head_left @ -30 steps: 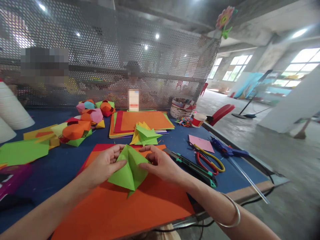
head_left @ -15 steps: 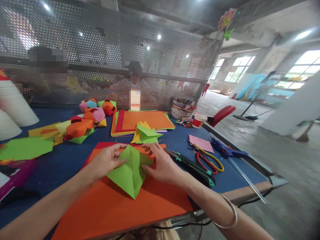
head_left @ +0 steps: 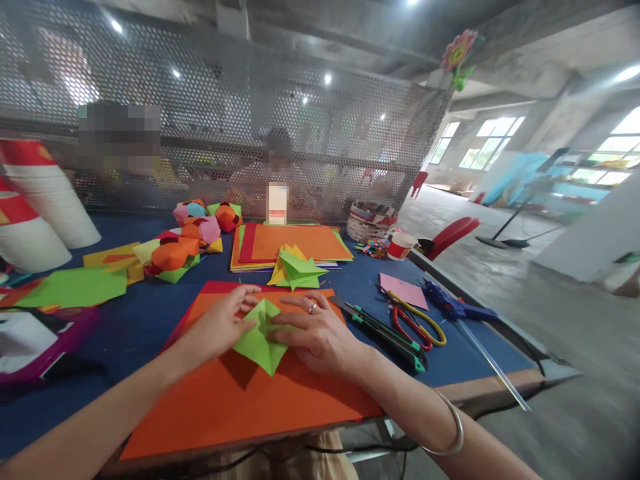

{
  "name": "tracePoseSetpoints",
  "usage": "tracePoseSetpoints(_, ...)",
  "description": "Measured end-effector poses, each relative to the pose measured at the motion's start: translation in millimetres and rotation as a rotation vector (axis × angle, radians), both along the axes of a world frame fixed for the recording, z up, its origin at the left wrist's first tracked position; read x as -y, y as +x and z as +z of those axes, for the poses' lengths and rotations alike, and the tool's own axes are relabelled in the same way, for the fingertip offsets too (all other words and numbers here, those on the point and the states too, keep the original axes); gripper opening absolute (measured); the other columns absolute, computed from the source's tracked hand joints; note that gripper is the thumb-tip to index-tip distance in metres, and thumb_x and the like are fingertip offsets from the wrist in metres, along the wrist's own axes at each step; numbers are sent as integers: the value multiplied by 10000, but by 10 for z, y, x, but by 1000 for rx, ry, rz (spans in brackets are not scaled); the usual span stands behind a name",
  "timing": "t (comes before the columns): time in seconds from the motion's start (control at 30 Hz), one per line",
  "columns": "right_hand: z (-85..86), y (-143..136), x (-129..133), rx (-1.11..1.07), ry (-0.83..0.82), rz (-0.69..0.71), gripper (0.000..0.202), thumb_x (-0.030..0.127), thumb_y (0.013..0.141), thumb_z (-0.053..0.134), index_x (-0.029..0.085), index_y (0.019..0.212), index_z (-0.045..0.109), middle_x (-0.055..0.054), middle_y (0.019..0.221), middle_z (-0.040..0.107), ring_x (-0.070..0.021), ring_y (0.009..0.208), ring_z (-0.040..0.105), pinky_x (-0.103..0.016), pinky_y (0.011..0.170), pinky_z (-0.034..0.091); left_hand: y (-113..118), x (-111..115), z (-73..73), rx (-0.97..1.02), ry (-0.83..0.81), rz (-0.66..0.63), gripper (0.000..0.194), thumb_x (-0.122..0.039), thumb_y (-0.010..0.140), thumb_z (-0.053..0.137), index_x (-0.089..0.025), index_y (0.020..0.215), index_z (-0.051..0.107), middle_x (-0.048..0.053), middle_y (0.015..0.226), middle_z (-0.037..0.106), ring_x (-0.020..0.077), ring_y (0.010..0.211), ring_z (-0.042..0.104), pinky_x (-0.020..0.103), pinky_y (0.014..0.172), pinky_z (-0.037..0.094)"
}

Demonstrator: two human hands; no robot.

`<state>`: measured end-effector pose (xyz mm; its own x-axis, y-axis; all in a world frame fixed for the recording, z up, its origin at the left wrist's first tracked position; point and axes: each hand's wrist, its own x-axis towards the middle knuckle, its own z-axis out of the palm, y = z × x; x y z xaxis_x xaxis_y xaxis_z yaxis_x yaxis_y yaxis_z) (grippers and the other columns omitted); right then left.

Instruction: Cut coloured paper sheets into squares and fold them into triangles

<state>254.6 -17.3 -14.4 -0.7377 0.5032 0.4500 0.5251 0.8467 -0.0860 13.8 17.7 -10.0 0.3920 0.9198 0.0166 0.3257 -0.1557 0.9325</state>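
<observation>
A creased piece of green paper (head_left: 259, 343) is between my hands, tilted up from the large orange sheet (head_left: 240, 417) under it. My left hand (head_left: 227, 327) pinches its left edge between thumb and fingers. From the right, my right hand (head_left: 320, 337) grips the paper, its fingers lying over the right part and its thumb hidden. A red sheet's edge shows beneath the orange one. Just beyond my hands, folded green and yellow paper pieces (head_left: 296, 268) lean against a stack of coloured paper (head_left: 295, 241).
To the right lie a utility knife (head_left: 383, 333), red-and-yellow-handled scissors (head_left: 413, 320), a pink paper square (head_left: 404, 291) and a blue glue gun (head_left: 457, 303). Folded paper balls (head_left: 173, 257), stacked paper cups (head_left: 60, 200) and a purple tape dispenser (head_left: 75, 340) stand left. Behind is a perforated metal screen (head_left: 210, 120).
The right hand has moved left over the green paper, now covering its right side. The paper looks narrower and is partly folded up. The head view has shifted slightly left.
</observation>
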Motion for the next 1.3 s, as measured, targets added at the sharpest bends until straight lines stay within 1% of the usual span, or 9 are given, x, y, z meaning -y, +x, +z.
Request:
tracePoseSetpoints(0.1, -16, 21, 8, -2, 27, 36, 348, 79, 921, 538, 266, 1137, 737, -25, 1245, 762, -254, 1370, 543, -470, 1096, 395, -49, 257, -17, -83, 182, -4, 623, -429, 808, 735, -284, 1398, 597, 83, 1584, 498, 327, 1521, 374, 539, 1285, 223)
tracePoseSetpoints(0.13, -19, 29, 21, -3, 36, 51, 327, 85, 933, 532, 254, 1125, 736, -30, 1239, 765, -247, 1356, 559, -453, 1089, 407, -76, 357, -31, -109, 203, -42, 575, -422, 824, 725, -311, 1380, 627, 57, 1559, 534, 312, 1503, 411, 523, 1294, 209)
tracePoseSetpoints(0.33, -46, 48, 213, -30, 50, 113, 314, 105, 980, 501, 167, 1233, 677, -99, 1271, 749, -237, 1264, 644, -410, 1036, 489, -192, 743, -231, -423, 287, -244, 823, -540, 824, 769, -402, 1551, 409, 28, 1609, 454, 326, 1491, 432, 530, 1239, 334)
tracePoseSetpoints(0.47, -50, 21, 375, -60, 29, 110, 298, 113, 998, 485, 140, 1233, 666, -111, 1255, 755, -225, 1171, 702, -378, 1006, 528, -154, 759, -347, -504, 516, -282, 595, -257, 957, 520, -386, 1533, 444, -6, 1559, 502, 264, 1437, 504, 498, 1223, 357)
tracePoseSetpoints(0.6, -8, 11, 493, -136, -100, 73, 318, 76, 1014, 457, 149, 1245, 662, -129, 1248, 755, -194, 1179, 707, -341, 1021, 526, -103, 790, -341, -503, 846, -229, 679, -110, 878, 429, -346, 1510, 503, -10, 1468, 596, 215, 1340, 599, 395, 1147, 469)
tracePoseSetpoints(0.73, 37, 3, 630, -285, -234, 40, 333, 57, 987, 474, 190, 1210, 682, -87, 1123, 791, -182, 1085, 736, -316, 967, 531, -57, 912, -245, -475, 1065, -112, 574, -81, 857, 440, -282, 1356, 639, -47, 1296, 730, 131, 1157, 718, 237, 1045, 530)
tracePoseSetpoints(0.97, 20, -131, 830, -406, -389, -246, 134, 279, 1037, 594, 244, 1101, 706, -23, 1017, 786, -167, 905, 727, -269, 824, 501, 1, 1033, -276, -346, 987, 104, 228, -290, 1025, 476, -302, 1145, 670, -82, 990, 803, 77, 872, 774, 124, 825, 585)
tracePoseSetpoints(1.13, -13, -206, 825, -443, -358, -342, 216, 340, 1067, 545, 235, 984, 714, -14, 887, 774, -150, 813, 718, -239, 750, 478, -14, 1003, -356, -307, 852, 122, 182, -394, 1056, 483, -333, 1149, 628, -105, 999, 797, 55, 884, 771, 82, 832, 562)
tracePoseSetpoints(1.3, 0, -276, 787, -391, -265, -515, 404, 409, 1081, 476, 217, 762, 632, 7, 665, 664, -126, 605, 612, -223, 596, 407, 0, 960, -413, -310, 874, 225, 294, -462, 1057, 466, -293, 1278, 564, -62, 1061, 808, 77, 870, 782, 72, 776, 566)
